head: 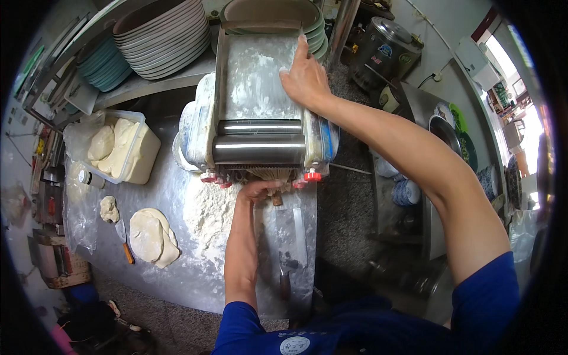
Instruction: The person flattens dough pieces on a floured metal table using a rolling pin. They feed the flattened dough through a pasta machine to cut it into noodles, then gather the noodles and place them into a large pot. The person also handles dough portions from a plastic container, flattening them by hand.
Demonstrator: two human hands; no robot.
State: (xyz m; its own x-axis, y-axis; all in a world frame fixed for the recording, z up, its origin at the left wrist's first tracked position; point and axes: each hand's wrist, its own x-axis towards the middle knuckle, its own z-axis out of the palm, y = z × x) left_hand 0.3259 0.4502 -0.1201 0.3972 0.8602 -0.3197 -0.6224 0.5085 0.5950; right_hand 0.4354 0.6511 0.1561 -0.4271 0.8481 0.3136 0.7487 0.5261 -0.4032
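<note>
A dough-rolling machine (259, 148) with two steel rollers stands before me, below its floury metal feed tray (255, 75). My right hand (306, 77) rests at the tray's right rim, index finger stretched along it and thumb apart; its other fingers are partly hidden. Under the rollers, my left hand (259, 190) closes around a fanned bundle of pale strands (277, 179), possibly a brush. A brown stub (277, 200) shows at its lower end. The bundle's upper part is hidden beneath the machine. Loose flour (208, 217) lies left of my left forearm.
A dough tub (148, 155), folded dough (148, 237), a dough lump (109, 209) and an orange-handled knife (128, 253) are on the metal table (199, 284). A dark-handled scraper (285, 284) lies near its front edge. Stacked plates (164, 40) fill a shelf behind.
</note>
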